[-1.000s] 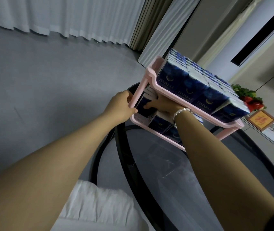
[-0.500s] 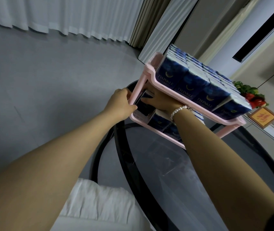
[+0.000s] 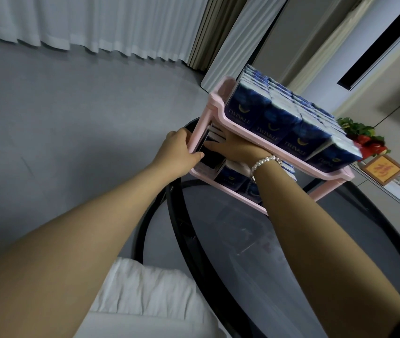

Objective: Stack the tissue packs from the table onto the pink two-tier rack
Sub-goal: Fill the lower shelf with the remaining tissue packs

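Observation:
The pink two-tier rack (image 3: 277, 152) stands at the far left rim of the round glass table (image 3: 279, 252). Its top tier is packed with several dark blue tissue packs (image 3: 289, 123). More blue packs (image 3: 229, 178) sit on the lower tier. My left hand (image 3: 177, 152) grips the rack's near left post. My right hand (image 3: 238, 147), with a pearl bracelet on the wrist, reaches into the lower tier and lies flat against an upright dark pack (image 3: 210, 154) at the left end. Its fingertips are partly hidden under the top shelf.
The table has a black rim (image 3: 189, 240) and a grey floor (image 3: 72, 118) lies to its left. A plant with red flowers (image 3: 364, 140) and a framed picture (image 3: 383, 169) stand behind the rack on the right. White cloth (image 3: 145, 301) lies below my arms.
My right hand has pushed a little further left into the lower tier against the upright pack. The left hand has stayed on the post.

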### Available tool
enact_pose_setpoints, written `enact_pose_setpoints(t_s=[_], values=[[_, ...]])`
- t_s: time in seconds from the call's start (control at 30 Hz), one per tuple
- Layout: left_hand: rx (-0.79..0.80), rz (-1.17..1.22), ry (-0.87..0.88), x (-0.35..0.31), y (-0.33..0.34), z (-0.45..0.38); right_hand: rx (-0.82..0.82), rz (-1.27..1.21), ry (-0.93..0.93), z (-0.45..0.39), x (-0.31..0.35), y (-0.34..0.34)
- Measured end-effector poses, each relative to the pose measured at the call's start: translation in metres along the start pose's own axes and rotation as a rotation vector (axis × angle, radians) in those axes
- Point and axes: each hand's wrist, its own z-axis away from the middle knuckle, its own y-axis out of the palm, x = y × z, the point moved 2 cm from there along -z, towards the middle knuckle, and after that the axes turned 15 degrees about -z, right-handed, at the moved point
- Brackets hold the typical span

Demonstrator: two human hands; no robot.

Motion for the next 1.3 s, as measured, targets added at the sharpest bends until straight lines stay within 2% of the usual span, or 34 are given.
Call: enact_pose_setpoints(t_s=[0.13, 0.27, 0.53, 0.73, 1.03, 1.3], values=[[0.001, 0.022, -0.004, -0.006, 0.001, 0.013, -0.014, -0.080, 0.000, 0.025, 0.001, -0.003], [0.015, 0.090, -0.037, -0.013, 0.002, 0.031, -0.108, 0.032, -0.010, 0.050, -0.004, -0.005], [0.064, 0.145, -0.057, -0.038, -0.002, 0.078, -0.308, -0.033, -0.169, 0.129, -0.014, -0.010], [0.229, 0.129, 0.020, -0.075, 0.018, 0.119, -0.431, -0.143, -0.103, 0.205, -0.040, -0.020], [0.419, 0.100, 0.108, -0.140, 0.081, 0.160, -0.591, -0.073, 0.082, 0.310, -0.120, -0.031], [0.545, 0.124, 0.154, -0.196, 0.158, 0.184, -0.932, 0.015, 0.108, 0.375, -0.189, -0.038]])
